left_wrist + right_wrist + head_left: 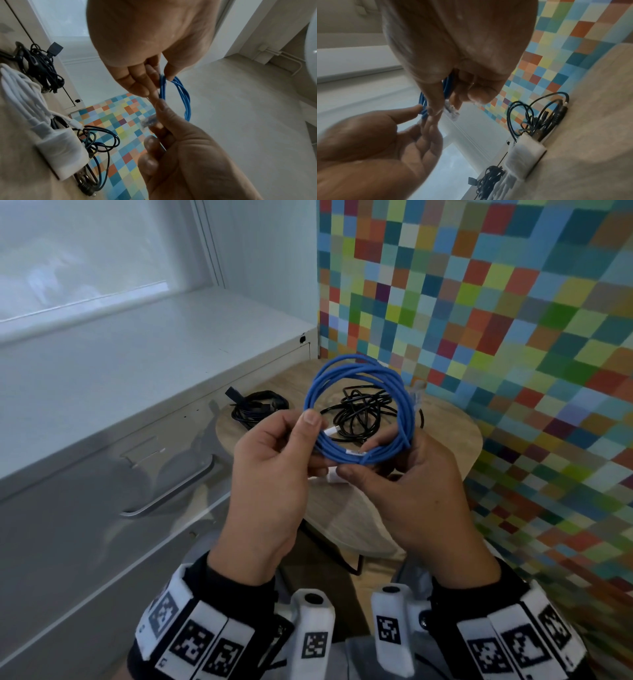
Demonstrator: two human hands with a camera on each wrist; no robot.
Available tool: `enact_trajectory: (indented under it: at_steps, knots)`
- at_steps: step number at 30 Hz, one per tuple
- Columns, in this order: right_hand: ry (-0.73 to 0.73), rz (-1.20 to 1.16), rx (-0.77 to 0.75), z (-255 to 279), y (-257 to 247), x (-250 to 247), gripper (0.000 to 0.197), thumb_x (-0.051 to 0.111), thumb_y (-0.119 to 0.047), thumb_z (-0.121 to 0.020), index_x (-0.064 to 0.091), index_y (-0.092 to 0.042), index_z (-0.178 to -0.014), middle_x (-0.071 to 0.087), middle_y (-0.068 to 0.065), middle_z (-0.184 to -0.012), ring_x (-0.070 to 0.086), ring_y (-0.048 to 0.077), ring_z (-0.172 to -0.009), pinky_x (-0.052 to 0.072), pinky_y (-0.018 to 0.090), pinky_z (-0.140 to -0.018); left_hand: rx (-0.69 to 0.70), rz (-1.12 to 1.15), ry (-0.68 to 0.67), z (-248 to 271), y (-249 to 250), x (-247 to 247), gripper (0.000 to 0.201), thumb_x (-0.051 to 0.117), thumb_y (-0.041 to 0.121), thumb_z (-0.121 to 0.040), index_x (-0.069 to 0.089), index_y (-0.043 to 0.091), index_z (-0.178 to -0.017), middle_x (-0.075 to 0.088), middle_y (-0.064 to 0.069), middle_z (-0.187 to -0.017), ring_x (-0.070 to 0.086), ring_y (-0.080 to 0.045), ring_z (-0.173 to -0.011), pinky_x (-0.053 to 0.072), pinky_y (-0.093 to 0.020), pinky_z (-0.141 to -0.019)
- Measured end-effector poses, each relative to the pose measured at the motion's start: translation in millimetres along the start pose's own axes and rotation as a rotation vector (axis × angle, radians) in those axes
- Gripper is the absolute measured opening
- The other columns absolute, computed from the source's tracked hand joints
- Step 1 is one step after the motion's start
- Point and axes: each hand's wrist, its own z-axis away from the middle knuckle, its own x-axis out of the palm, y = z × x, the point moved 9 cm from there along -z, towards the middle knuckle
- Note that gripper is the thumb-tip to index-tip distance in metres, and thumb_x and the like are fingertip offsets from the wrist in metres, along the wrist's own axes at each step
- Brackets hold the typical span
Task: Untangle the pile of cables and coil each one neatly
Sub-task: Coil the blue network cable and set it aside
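blue cable coil point(359, 409) pinched between fingers of left hand point(274, 470) and right hand point(414, 484)

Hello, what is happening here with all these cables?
A person is sorting cables at a small wooden table. Both hands hold a blue cable, already wound into a round coil, in the air above the table: the left hand pinches its left side and the right hand grips its lower part. On the table lie a loose black cable, a dark bundled cable and a white cable with its charger.
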Motion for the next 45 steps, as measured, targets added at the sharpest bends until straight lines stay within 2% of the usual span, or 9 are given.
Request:
enact_trajectory:
  at_steps: [3, 6, 11, 16, 21, 25, 34, 38, 45]
  knots:
    - [-0.051, -0.181, 0.088, -0.6, 9.5, 4.4, 0.033, 0.088, -0.013, -0.077, 0.062, -0.018, -0.095, 0.069, 0.006, -0.072, 0.065, 0.019, -0.057, 0.053, 0.034, -0.053, -0.048, -0.015, -0.025, -3.9, -6.3, 3.1, 0.019, 0.059, 0.019, -0.101, 0.069, 0.01, -0.088, 0.069, -0.009, -0.074, 0.07, -0.018, -0.061, 0.055, -0.026, -0.06]
    - [-0.119, -0.371, 0.17, 1.3, 13.7, 11.7, 0.043, 0.086, -0.014, -0.071, 0.059, -0.007, -0.104, 0.07, 0.02, -0.082, 0.062, 0.031, -0.053, 0.052, 0.036, -0.048, -0.056, -0.045, -0.025, -5.5, -9.5, 3.2, 0.02, 0.06, 0.022, -0.101, 0.07, 0.012, -0.086, 0.066, -0.005, -0.069, 0.067, -0.019, -0.061, 0.056, -0.032, -0.062]
    - [-0.148, -0.402, 0.205, 2.2, 17.0, 14.3, 0.035, 0.081, -0.024, -0.073, 0.064, -0.011, -0.101, 0.07, 0.01, -0.085, 0.055, 0.027, -0.049, 0.048, 0.033, -0.046, -0.037, -0.084, -0.031, -3.7, -8.8, 2.6, 0.021, 0.06, 0.023, -0.102, 0.071, 0.015, -0.085, 0.071, -0.001, -0.072, 0.066, -0.017, -0.065, 0.055, -0.036, -0.065]
    - [-0.132, -0.422, 0.208, 1.0, 24.5, 13.5, 0.015, 0.074, -0.004, -0.089, 0.066, -0.014, -0.097, 0.068, 0.011, -0.081, 0.058, 0.025, -0.056, 0.047, 0.034, -0.048, -0.03, -0.125, -0.049, -2.1, -10.9, 2.6, 0.019, 0.059, 0.023, -0.102, 0.072, 0.014, -0.091, 0.072, -0.002, -0.076, 0.065, -0.013, -0.064, 0.052, -0.027, -0.059]
    - [-0.151, -0.503, 0.233, 1.2, 23.1, 14.1, 0.017, 0.073, -0.012, -0.084, 0.067, -0.01, -0.099, 0.069, 0.004, -0.08, 0.058, 0.024, -0.062, 0.046, 0.035, -0.049, -0.065, -0.107, -0.076, -0.2, -13.8, 4.0, 0.021, 0.057, 0.026, -0.102, 0.071, 0.014, -0.093, 0.073, -0.002, -0.077, 0.066, -0.019, -0.064, 0.053, -0.032, -0.061]
    - [-0.141, -0.535, 0.262, 1.5, 23.9, 13.8, 0.011, 0.066, -0.004, -0.091, 0.067, -0.01, -0.1, 0.069, 0.002, -0.08, 0.057, 0.023, -0.062, 0.047, 0.033, -0.049, -0.095, -0.091, -0.101, 0.6, -17.2, 5.9, 0.022, 0.055, 0.026, -0.103, 0.07, 0.012, -0.098, 0.073, -0.004, -0.079, 0.067, -0.023, -0.065, 0.054, -0.035, -0.062]
    - [-0.144, -0.572, 0.277, 0.5, 26.0, 12.1, 0.006, 0.067, -0.002, -0.087, 0.07, -0.007, -0.089, 0.07, 0.006, -0.078, 0.062, 0.02, -0.066, 0.05, 0.033, -0.052, -0.109, -0.043, -0.149, 1.9, -19.1, 8.3, 0.019, 0.056, 0.019, -0.102, 0.072, 0.011, -0.107, 0.075, -0.009, -0.083, 0.069, -0.02, -0.067, 0.057, -0.029, -0.065]
    - [-0.158, -0.492, 0.239, -1.8, 25.3, 7.9, 0.017, 0.066, 0.004, -0.09, 0.07, -0.008, -0.079, 0.072, 0.007, -0.078, 0.063, 0.021, -0.066, 0.049, 0.035, -0.053, -0.091, -0.084, -0.191, 4.7, -18.8, 11.5, 0.023, 0.057, 0.014, -0.101, 0.072, 0.015, -0.119, 0.076, -0.013, -0.087, 0.07, -0.021, -0.07, 0.057, -0.026, -0.066]
    - [-0.176, -0.435, 0.228, -1.8, 28.6, 5.2, 0.006, 0.074, -0.016, -0.081, 0.074, -0.011, -0.082, 0.075, 0.014, -0.086, 0.068, 0.026, -0.071, 0.054, 0.037, -0.055, -0.057, -0.178, -0.27, 3.9, -11.6, 17.4, 0.023, 0.058, 0.016, -0.101, 0.071, 0.03, -0.115, 0.075, -0.01, -0.089, 0.071, -0.02, -0.071, 0.057, -0.025, -0.066]
